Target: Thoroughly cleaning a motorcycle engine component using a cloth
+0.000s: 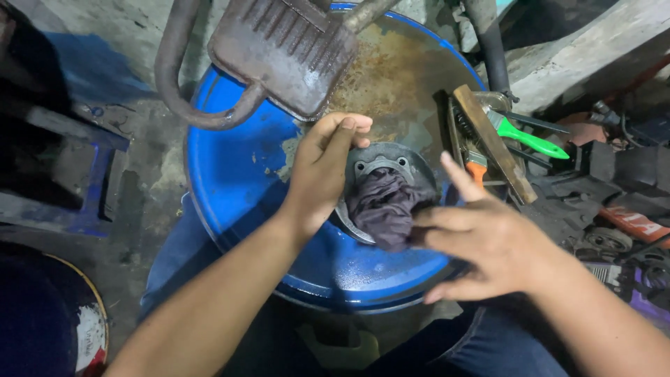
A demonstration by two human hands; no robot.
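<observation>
On a blue drum [237, 174], the left hand [321, 167] steadies a round metal part [380, 159] — right hand [481, 241] fingers pinch a dark rag [384, 206].

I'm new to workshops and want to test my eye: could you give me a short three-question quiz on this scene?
1. True or false: the dark rag lies inside the round metal part.
2. Which hand pinches the rag: A left, B right?
3. What colour is the drum top under the part?

Key:
1. True.
2. B: the right hand grips it, while the left hand holds the part's rim.
3. Blue, with rust patches.
</observation>
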